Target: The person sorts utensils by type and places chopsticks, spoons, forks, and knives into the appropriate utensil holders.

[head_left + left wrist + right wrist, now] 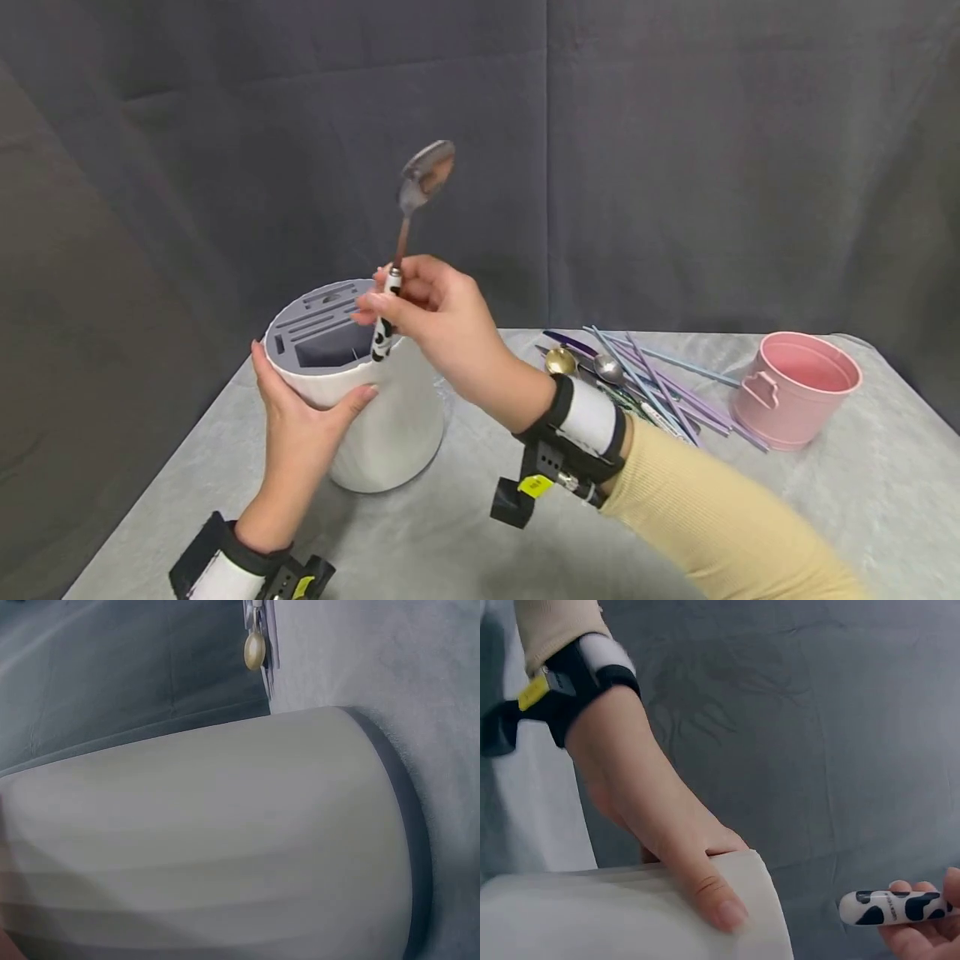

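My right hand (453,321) pinches a metal spoon (402,237) by its black-and-white cow-patterned handle. The bowl points up and the handle's end hangs down at the near rim of a white round utensil holder (390,433). A grey insert (300,321) with slots and a larger square compartment fills the holder's top. My left hand (303,425) grips the holder just below the rim, thumb across the front and fingers round the left side. The right wrist view shows that thumb (724,911) on the white wall, with the patterned handle (892,907) apart from it.
Right of the holder lies a pile of utensils: pale blue and purple straws (675,392), a gold spoon (560,361) and a silver spoon (608,368). A pink bucket (798,392) with a side handle stands beyond them. Grey cloth (675,167) hangs behind the table.
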### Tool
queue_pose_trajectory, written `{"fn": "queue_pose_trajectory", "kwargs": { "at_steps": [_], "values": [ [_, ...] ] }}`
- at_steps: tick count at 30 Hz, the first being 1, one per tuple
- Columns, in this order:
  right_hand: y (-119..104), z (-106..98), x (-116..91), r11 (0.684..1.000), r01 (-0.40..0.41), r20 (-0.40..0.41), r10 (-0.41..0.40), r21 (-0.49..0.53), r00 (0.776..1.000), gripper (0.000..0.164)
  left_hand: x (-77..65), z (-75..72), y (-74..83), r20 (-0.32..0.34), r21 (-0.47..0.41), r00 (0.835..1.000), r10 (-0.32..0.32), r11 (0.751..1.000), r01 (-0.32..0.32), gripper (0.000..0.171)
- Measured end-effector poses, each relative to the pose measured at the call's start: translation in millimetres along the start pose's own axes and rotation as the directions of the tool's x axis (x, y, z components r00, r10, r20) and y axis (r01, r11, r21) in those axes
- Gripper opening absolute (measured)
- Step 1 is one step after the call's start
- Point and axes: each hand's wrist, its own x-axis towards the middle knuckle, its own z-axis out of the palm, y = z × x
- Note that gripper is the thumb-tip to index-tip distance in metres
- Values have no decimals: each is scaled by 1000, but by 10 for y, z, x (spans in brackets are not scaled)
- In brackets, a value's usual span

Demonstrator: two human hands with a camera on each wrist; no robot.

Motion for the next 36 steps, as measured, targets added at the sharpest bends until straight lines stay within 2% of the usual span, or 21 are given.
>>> {"fn": "queue_pose_trajectory", "kwargs": {
  "at_steps": [6,11,15,18,20,22,25,29,36],
  "values": [
    [52,280,174,991,87,64,-80,-105,995,30,3,-38,28,34,9,998,-46,999,46,129],
    [164,448,233,969,46,91,-25,-242,996,22,0,-52,31,54,19,997,-60,998,59,128],
    [206,524,261,923,-7,138,65,-385,988,13,9,-61,23,37,11,998,-44,999,43,128],
    [220,547,285,864,-15,176,120,-504,977,7,18,-67,20,25,27,999,-41,999,40,129],
    [229,557,299,839,-16,191,143,-544,971,6,18,-72,23,24,41,998,-54,998,53,129],
    [239,562,314,821,-13,206,158,-570,966,7,16,-79,29,27,48,997,-68,997,67,129],
    [246,566,331,818,-14,217,169,-575,961,10,8,-91,37,37,52,995,-93,994,91,129],
    [251,566,349,831,-35,225,191,-555,956,11,6,-100,36,45,45,994,-100,994,98,129],
    [245,583,376,800,-45,241,233,-599,942,8,10,-98,28,45,40,994,-100,994,98,129]
  ]
}}
